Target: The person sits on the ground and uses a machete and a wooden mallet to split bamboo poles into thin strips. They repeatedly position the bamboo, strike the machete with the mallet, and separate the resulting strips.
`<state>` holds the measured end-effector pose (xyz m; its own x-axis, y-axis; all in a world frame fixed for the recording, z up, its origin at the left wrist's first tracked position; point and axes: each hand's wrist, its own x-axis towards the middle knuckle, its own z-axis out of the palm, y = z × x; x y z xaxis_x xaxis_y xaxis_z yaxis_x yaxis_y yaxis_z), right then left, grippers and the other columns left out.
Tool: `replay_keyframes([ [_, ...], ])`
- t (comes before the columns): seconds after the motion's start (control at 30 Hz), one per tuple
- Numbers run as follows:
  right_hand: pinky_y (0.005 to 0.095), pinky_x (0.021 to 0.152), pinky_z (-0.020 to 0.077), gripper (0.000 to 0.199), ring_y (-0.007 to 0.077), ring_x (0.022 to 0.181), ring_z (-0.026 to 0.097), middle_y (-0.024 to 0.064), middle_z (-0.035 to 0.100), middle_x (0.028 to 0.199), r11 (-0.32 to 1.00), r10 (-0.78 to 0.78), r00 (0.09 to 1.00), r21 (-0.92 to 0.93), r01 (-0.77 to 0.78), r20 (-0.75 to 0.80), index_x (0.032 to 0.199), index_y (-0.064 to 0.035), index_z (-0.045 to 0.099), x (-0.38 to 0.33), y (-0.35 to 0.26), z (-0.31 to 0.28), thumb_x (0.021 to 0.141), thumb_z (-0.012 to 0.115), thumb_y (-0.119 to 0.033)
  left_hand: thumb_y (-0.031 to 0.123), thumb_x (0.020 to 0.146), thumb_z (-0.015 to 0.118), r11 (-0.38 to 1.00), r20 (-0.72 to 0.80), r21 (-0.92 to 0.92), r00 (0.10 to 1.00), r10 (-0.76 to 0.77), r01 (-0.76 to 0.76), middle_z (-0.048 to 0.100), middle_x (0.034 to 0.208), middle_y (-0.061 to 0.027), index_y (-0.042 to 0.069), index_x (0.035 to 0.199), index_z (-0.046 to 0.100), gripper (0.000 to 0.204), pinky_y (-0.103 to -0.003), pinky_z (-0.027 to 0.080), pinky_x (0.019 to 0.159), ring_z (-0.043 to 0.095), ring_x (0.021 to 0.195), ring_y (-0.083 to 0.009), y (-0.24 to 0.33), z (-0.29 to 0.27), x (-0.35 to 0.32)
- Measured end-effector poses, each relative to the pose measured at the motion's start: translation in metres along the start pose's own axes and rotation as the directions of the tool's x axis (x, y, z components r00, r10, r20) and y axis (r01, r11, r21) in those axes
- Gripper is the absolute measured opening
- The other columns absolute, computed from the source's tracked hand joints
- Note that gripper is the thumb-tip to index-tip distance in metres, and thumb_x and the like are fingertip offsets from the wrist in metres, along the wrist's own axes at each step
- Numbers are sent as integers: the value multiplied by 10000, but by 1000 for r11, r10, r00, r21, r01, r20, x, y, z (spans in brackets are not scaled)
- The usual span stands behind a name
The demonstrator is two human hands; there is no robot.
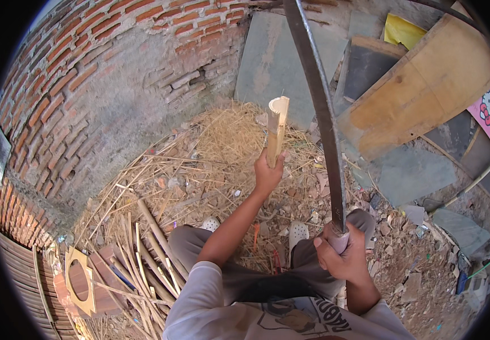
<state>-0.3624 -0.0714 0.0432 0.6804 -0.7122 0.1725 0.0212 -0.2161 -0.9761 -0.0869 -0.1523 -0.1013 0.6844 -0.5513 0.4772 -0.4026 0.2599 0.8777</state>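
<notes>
My left hand [268, 173] is closed round the lower end of a split bamboo piece [277, 129], held upright in front of me with its hollow, pale cut end on top. In my right hand [347, 258] is a machete [325, 113], gripped by its pale, thick handle. Its long, dark, slightly curved blade points up and away, to the right of the bamboo and apart from it. The blade's tip passes out of the top of the picture.
A brick wall [86, 85] rises at the left and back. Bamboo strips [143, 255] lie heaped at my left, with straw [228, 133] and rubble ahead. Grey sheets [290, 62] and a brown board [426, 79] lean at the right. Pale clogs [297, 231] show beneath me.
</notes>
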Motion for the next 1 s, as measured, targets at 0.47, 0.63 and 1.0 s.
replay_keyframes([
  [0.47, 281, 363, 375, 194, 92, 400, 490, 13, 482, 575, 937, 337, 934, 49, -345, 122, 745, -43, 441, 23, 36, 11, 879, 571, 10, 207, 899, 713, 999, -20, -36, 1000, 2, -3, 656, 742, -108, -9, 961, 615, 245, -322, 491, 620, 624, 662, -167, -15, 3, -6],
  [0.63, 281, 366, 377, 175, 94, 399, 486, 14, 485, 582, 850, 347, 884, 294, -437, 312, 787, -37, 457, 18, 9, 1, 883, 595, 12, 213, 903, 704, 999, -60, 25, 997, 42, -40, 655, 746, -119, -12, 951, 606, 249, -332, 495, 629, 626, 661, -186, -14, 0, -4],
  [1.0, 248, 505, 404, 128, 55, 549, 486, -13, 529, 627, 915, 310, 931, 205, -347, 195, 842, -28, 543, 17, 1, 3, 828, 669, -46, 194, 905, 701, 1000, -60, -1, 998, 22, -22, 649, 742, -108, -13, 960, 604, 235, -320, 489, 619, 611, 671, -142, -7, -5, -6],
])
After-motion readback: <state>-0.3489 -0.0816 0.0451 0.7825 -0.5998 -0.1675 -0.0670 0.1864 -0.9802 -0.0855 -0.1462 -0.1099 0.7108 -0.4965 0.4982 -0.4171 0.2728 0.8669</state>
